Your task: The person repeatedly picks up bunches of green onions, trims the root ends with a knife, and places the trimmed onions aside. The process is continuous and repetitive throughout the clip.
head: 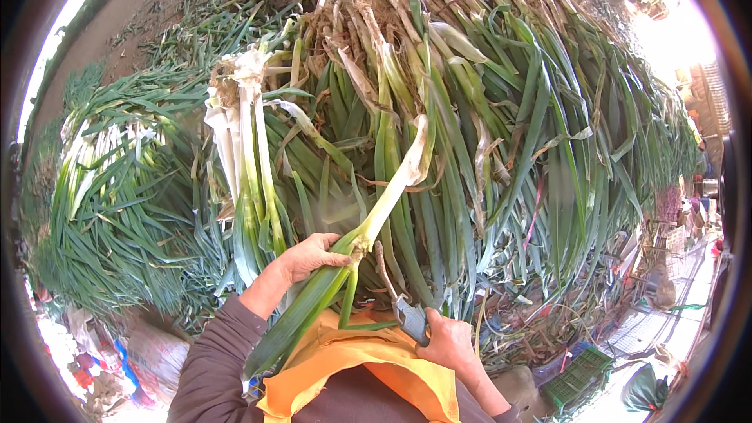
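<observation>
My left hand (314, 257) grips a large green onion stalk (390, 202) where the pale stem meets the green leaves. Its pale end points up and to the right, and its leaves hang down over my left forearm side. My right hand (449, 338), low in front of the orange apron (358, 352), holds a knife by its blue-grey wrapped handle (413, 318). The narrow, curved, brownish blade points up and left, just below the stalk. Beyond both hands lies a big heap of green onions (458, 111) with brown roots at the top.
Several peeled green onions (258, 147) lie left of centre on the heap. Farther left is a pile of onions with white stems (106, 158). White sacks (155, 352) lie at lower left. A green plastic crate (578, 376) and a dark green bag (644, 389) are at lower right.
</observation>
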Available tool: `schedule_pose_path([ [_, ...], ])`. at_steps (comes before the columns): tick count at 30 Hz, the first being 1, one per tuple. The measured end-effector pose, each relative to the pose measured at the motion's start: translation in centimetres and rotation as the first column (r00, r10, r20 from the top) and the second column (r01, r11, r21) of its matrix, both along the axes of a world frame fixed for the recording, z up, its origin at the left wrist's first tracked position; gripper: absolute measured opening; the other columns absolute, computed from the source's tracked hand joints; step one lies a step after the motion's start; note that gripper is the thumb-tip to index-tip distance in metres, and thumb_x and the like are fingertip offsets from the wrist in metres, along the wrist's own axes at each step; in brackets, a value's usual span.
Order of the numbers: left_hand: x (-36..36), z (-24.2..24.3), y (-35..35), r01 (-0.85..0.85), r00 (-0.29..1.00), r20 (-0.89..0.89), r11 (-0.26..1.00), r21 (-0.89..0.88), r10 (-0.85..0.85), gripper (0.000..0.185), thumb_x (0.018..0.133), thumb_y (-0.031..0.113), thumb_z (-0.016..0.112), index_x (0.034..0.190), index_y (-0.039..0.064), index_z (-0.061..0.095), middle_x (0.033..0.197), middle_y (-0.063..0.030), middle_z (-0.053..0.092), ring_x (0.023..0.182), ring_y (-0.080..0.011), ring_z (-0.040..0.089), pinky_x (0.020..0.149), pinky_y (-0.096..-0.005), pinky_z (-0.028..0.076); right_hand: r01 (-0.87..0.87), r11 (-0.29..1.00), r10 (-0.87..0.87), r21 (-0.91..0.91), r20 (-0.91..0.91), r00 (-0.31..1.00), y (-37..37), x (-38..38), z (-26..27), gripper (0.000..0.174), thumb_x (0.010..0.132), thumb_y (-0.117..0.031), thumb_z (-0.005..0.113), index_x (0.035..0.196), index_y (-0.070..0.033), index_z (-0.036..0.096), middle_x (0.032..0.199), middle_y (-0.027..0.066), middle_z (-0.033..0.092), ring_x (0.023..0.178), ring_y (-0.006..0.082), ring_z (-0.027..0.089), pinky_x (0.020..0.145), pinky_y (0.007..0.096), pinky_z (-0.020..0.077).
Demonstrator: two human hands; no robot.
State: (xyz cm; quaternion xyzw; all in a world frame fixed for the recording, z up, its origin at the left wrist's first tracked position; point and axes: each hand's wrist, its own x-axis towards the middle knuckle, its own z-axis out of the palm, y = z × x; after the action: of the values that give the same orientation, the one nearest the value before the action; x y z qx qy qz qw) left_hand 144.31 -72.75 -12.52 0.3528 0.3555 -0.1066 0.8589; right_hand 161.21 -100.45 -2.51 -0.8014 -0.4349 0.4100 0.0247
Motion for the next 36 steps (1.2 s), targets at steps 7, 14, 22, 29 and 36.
schedule_pose_path([
  [7, -0.1, 0.3, -1.6, -0.269, 0.955, 0.059, 0.933, -0.241, 0.291, 0.041, 0.087, 0.013, 0.073, 0.122, -0.002, 0.059, 0.104, -0.0093, 0.068, 0.087, -0.0174, 0.069, 0.077, -0.0298, 0.057, -0.033, 0.999, 0.034, 0.026, -0.034, 0.999, 0.5, -0.1, 0.2, 0.054, 0.063, -0.023, 0.070, 0.111, 0.000, 0.057, 0.075, 0.0172, 0.067, 0.074, 0.0356, 0.067, 0.066, 0.0446, 0.0525],
  [14, -0.1, -3.0, -3.8, -0.372, 0.922, -0.011, 0.876, -0.306, 0.387, 0.032, 0.097, 0.025, 0.061, 0.121, 0.003, 0.059, 0.097, -0.0055, 0.069, 0.079, -0.0152, 0.069, 0.068, -0.0287, 0.058, 0.075, 0.993, -0.082, 0.090, 0.083, 0.993, 1.7, 0.7, -2.2, 0.037, 0.066, -0.022, 0.066, 0.094, -0.001, 0.054, 0.076, 0.0195, 0.067, 0.074, 0.0384, 0.067, 0.068, 0.0478, 0.0518],
  [22, 2.2, -4.9, -8.7, -0.379, 0.909, 0.007, 0.831, -0.408, 0.418, 0.046, 0.091, 0.024, 0.070, 0.132, 0.008, 0.054, 0.107, -0.0090, 0.068, 0.090, -0.0190, 0.069, 0.076, -0.0300, 0.058, 0.179, 0.978, -0.195, 0.102, 0.180, 0.964, 5.5, 4.6, -2.8, 0.037, 0.065, -0.021, 0.067, 0.091, 0.000, 0.052, 0.078, 0.0230, 0.067, 0.079, 0.0406, 0.067, 0.072, 0.0482, 0.0520],
  [29, 1.3, -8.0, -10.8, -0.322, 0.896, 0.020, 0.617, 0.718, 0.445, 0.027, 0.085, 0.003, 0.070, 0.111, 0.002, 0.064, 0.100, -0.0079, 0.068, 0.082, -0.0138, 0.065, 0.079, -0.0274, 0.052, 0.217, 0.972, -0.231, 0.092, 0.195, 0.953, 7.7, 6.9, -5.2, 0.038, 0.065, -0.021, 0.064, 0.093, 0.002, 0.054, 0.080, 0.0240, 0.067, 0.081, 0.0412, 0.067, 0.074, 0.0475, 0.0520],
  [36, 1.9, -6.0, -11.8, -0.238, 0.945, -0.044, 0.775, 0.586, 0.324, 0.026, 0.084, 0.008, 0.071, 0.107, -0.003, 0.066, 0.093, -0.0075, 0.070, 0.082, -0.0136, 0.064, 0.075, -0.0287, 0.051, 0.290, 0.957, -0.287, 0.012, 0.181, 0.941, 8.4, 7.1, -5.1, 0.039, 0.067, -0.023, 0.064, 0.097, 0.001, 0.056, 0.085, 0.0231, 0.068, 0.086, 0.0399, 0.067, 0.079, 0.0458, 0.0516],
])
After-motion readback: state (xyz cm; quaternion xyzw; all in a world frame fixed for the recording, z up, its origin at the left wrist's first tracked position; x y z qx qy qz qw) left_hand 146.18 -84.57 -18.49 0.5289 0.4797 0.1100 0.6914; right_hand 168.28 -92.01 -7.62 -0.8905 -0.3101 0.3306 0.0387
